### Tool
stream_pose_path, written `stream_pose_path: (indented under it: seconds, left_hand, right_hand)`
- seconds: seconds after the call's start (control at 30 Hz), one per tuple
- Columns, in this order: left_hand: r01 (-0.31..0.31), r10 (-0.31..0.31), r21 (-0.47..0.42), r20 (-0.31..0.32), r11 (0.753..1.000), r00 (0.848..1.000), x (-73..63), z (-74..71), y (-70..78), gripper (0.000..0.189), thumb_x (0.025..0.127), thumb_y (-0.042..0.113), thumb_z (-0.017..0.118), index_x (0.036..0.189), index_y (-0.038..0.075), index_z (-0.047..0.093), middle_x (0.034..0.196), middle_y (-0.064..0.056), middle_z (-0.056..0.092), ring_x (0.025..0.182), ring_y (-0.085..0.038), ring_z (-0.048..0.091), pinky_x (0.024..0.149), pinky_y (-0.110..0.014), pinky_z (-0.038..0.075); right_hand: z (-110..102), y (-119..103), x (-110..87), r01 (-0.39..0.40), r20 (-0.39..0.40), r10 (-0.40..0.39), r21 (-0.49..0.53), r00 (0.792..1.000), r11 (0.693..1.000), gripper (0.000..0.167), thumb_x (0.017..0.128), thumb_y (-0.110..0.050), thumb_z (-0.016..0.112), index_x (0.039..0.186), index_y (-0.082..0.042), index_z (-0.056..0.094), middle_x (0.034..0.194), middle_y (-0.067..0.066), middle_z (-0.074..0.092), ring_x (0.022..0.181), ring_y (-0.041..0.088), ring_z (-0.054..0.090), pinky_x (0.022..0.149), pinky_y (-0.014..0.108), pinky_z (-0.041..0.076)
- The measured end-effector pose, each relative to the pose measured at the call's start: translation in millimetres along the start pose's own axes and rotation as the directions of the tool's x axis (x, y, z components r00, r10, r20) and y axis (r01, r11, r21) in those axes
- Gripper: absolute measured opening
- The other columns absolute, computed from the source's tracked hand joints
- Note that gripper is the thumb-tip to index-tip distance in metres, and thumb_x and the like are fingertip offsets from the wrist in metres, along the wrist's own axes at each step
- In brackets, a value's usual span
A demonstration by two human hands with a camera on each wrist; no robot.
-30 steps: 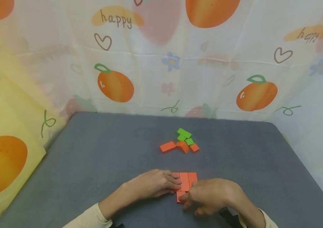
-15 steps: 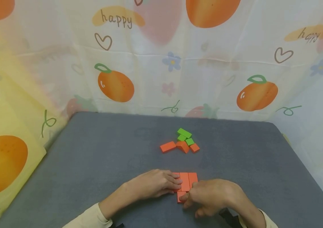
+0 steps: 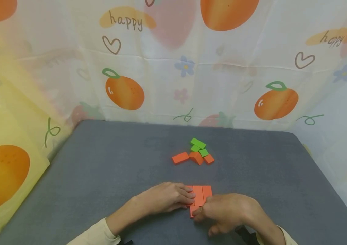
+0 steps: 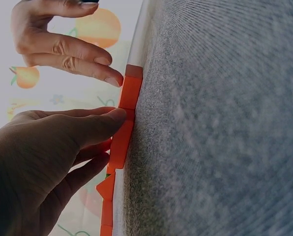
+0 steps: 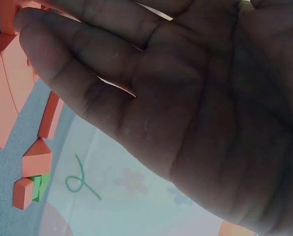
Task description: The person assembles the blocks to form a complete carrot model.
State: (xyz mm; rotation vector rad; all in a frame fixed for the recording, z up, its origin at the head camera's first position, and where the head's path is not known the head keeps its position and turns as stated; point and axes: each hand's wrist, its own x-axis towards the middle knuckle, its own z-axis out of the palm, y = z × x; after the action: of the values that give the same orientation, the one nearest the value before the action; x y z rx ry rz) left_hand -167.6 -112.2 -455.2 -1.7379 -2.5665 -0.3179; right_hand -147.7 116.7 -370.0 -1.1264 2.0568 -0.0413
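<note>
Several orange-red rectangular blocks (image 3: 198,194) lie flat side by side on the grey table (image 3: 100,163). A smaller orange-red block (image 3: 193,208) touches their near end. My left hand (image 3: 171,197) lies over the leftmost block with nearly straight fingers, its thumb tip against the block side (image 4: 121,147) in the left wrist view. From the right, my right hand (image 3: 232,208) reaches in, fingertips touching the small block and the near end of the right block. The right wrist view shows its fingers extended; they partly hide the blocks (image 5: 11,73).
Farther back on the table sits a loose group: an orange-red bar (image 3: 180,158), a triangular orange block (image 3: 196,157), a small orange cube (image 3: 209,159) and several green blocks (image 3: 198,143). A fruit-print curtain (image 3: 161,85) hangs behind the table.
My right hand's fingers have shifted very slightly left at the small block. The left hand and the blocks look still.
</note>
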Motion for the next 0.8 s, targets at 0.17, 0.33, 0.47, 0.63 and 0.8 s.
stream_pose_path:
  seconds: [0.17, 0.33, 0.47, 0.63, 0.8]
  left_hand:
    - [-0.006, 0.006, -0.002, -0.007, 1.000, 1.000, -0.2, 1.2, -0.4, 0.031, 0.101, 0.028, 0.070, 0.131, 0.020, 0.075, 0.131, 0.008, 0.075, 0.133, -0.008, 0.064, 0.110, -0.027, 0.053]
    - [-0.010, 0.010, -0.001, -0.010, 1.000, 1.000, 0.0, 1.2, -0.3, 0.031, 0.102, 0.028, 0.069, 0.130, 0.019, 0.075, 0.132, 0.007, 0.074, 0.132, -0.007, 0.065, 0.110, -0.026, 0.054]
    - [-0.007, 0.007, -0.005, 0.002, 1.000, 1.000, -0.4, 0.0, -0.7, 0.030, 0.103, 0.029, 0.068, 0.131, 0.019, 0.075, 0.132, 0.007, 0.074, 0.132, -0.007, 0.065, 0.109, -0.027, 0.054]
    - [-0.005, 0.005, -0.012, 0.001, 1.000, 1.000, -1.8, -0.6, -0.7, 0.030, 0.101, 0.027, 0.070, 0.130, 0.020, 0.075, 0.132, 0.008, 0.074, 0.132, -0.007, 0.065, 0.107, -0.026, 0.056]
    - [-0.032, 0.032, 0.022, -0.022, 0.999, 0.999, -0.8, 0.9, 0.0, 0.029, 0.101, 0.027, 0.071, 0.128, 0.021, 0.077, 0.132, 0.008, 0.074, 0.131, -0.006, 0.065, 0.106, -0.025, 0.056]
  right_hand:
    - [0, -1, -1.0, 0.000, -0.015, 0.000, -0.006, 1.000, 1.000, 0.053, 0.091, -0.021, 0.082, 0.141, -0.028, 0.066, 0.145, -0.020, 0.062, 0.125, -0.001, 0.062, 0.105, 0.024, 0.054]
    - [0, 0, 0.1, 0.032, -0.024, -0.032, -0.013, 0.999, 0.999, 0.055, 0.090, -0.019, 0.083, 0.142, -0.025, 0.066, 0.140, -0.020, 0.065, 0.121, -0.004, 0.062, 0.104, 0.022, 0.055]
    - [-1, 1, -0.1, 0.060, -0.037, -0.060, -0.010, 0.998, 0.998, 0.054, 0.090, -0.017, 0.083, 0.141, -0.023, 0.066, 0.138, -0.019, 0.066, 0.120, -0.005, 0.062, 0.103, 0.020, 0.054]
    - [-8, 7, -7.7, 0.086, -0.146, -0.080, 0.034, 0.986, 0.996, 0.051, 0.094, -0.020, 0.079, 0.142, -0.023, 0.063, 0.136, -0.018, 0.066, 0.120, 0.000, 0.064, 0.102, 0.023, 0.055]
    - [-22, 31, -16.1, 0.010, -0.277, 0.004, 0.048, 0.961, 0.999, 0.048, 0.099, -0.023, 0.073, 0.146, -0.022, 0.062, 0.144, -0.008, 0.065, 0.132, 0.014, 0.063, 0.109, 0.039, 0.055]
